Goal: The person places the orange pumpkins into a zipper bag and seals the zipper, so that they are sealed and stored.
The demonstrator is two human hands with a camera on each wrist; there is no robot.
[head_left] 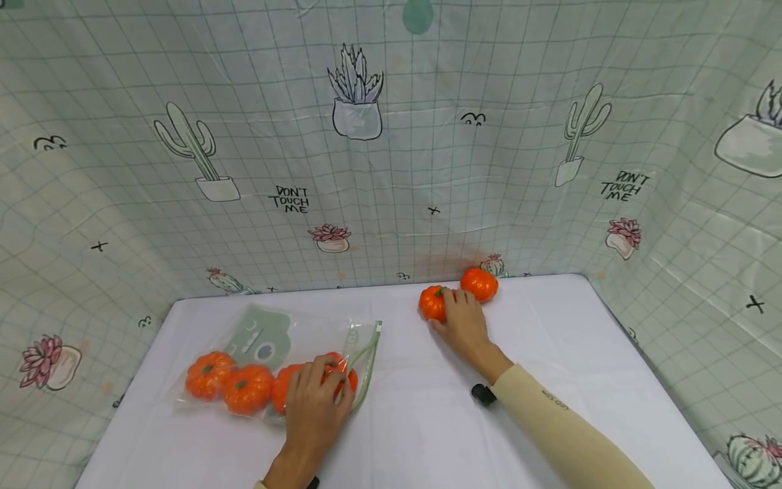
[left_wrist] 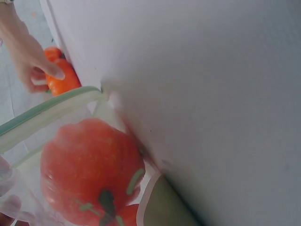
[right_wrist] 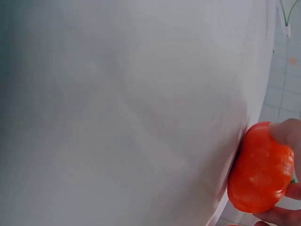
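Note:
A clear zip bag with a green print lies on the left of the table, several small orange toy pumpkins inside. My left hand grips the bag near its zip end, over the pumpkins there. The left wrist view shows the bag's green zip edge lifted open, a pumpkin behind the plastic and fingertips at the lower left. Toward the back, my right hand holds another pumpkin between thumb and fingers, low at the table.
One more orange pumpkin sits at the table's back edge, just beyond my right hand. A white cloth covers the table. Behind and at both sides hangs a gridded curtain with cactus drawings.

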